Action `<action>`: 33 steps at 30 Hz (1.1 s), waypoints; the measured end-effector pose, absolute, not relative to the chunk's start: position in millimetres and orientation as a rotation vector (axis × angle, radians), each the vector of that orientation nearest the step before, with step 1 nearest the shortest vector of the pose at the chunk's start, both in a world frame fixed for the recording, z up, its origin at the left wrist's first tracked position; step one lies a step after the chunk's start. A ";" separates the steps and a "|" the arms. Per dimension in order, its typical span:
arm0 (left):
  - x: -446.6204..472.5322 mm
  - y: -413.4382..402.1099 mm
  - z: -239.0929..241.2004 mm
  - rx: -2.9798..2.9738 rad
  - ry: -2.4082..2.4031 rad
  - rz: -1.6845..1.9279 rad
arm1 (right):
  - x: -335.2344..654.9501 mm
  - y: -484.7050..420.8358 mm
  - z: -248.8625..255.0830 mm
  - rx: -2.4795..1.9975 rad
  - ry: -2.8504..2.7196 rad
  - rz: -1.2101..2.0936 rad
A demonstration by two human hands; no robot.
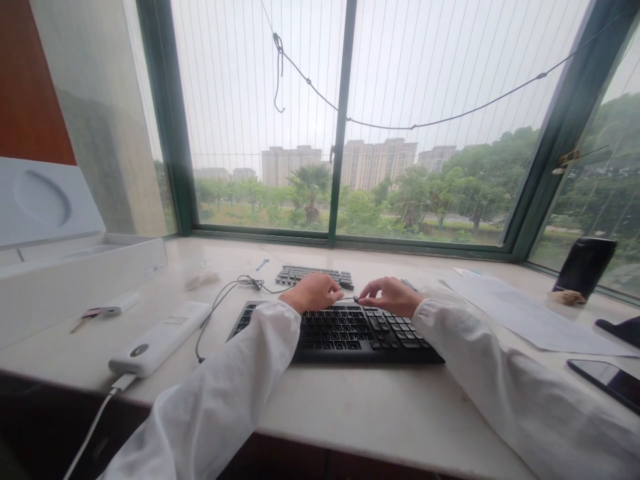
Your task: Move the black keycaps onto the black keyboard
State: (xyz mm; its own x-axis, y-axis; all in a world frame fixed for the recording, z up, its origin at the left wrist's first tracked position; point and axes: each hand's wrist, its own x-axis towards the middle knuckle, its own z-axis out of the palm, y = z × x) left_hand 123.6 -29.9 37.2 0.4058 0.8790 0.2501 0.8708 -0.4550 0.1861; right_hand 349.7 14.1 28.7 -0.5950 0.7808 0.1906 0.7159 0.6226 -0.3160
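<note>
A black keyboard [345, 333] lies on the pale stone sill in front of me. Both my hands hover over its far edge. My left hand [313, 292] is curled closed, its fingertips meeting those of my right hand [390, 296], which pinches a small dark piece [356, 299], perhaps a keycap, just above the top key row. Whether the left hand also grips that piece I cannot make out. A row of loose black keycaps [314, 276] sits behind the keyboard. Both arms wear white sleeves.
A white power bank [160, 338] with a cable lies at left, beside an open white box [75, 273]. A thin black cable [220, 300] loops near the keyboard. Papers [520, 313], a black cup [583, 267] and a phone [607, 381] are at right. The window stands behind.
</note>
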 end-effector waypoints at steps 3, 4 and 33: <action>123.4 -29.8 40.0 2.511 1.273 0.508 | 357.7 3.5 17.9 -1.150 -2.512 0.446; 123.3 -30.0 41.1 2.495 1.214 0.506 | 358.2 0.8 14.8 -1.145 -2.510 0.475; 128.1 -38.9 45.2 2.416 0.946 0.051 | 339.5 -36.8 14.0 -0.930 -2.643 0.667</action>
State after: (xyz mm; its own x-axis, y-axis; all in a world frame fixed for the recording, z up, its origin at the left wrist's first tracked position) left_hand 128.1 -38.9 45.2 0.7530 0.6395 -0.1551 0.6189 -0.6082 0.4971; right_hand 339.5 -36.8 14.0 -0.7609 0.6425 0.0903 0.5227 0.6896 -0.5013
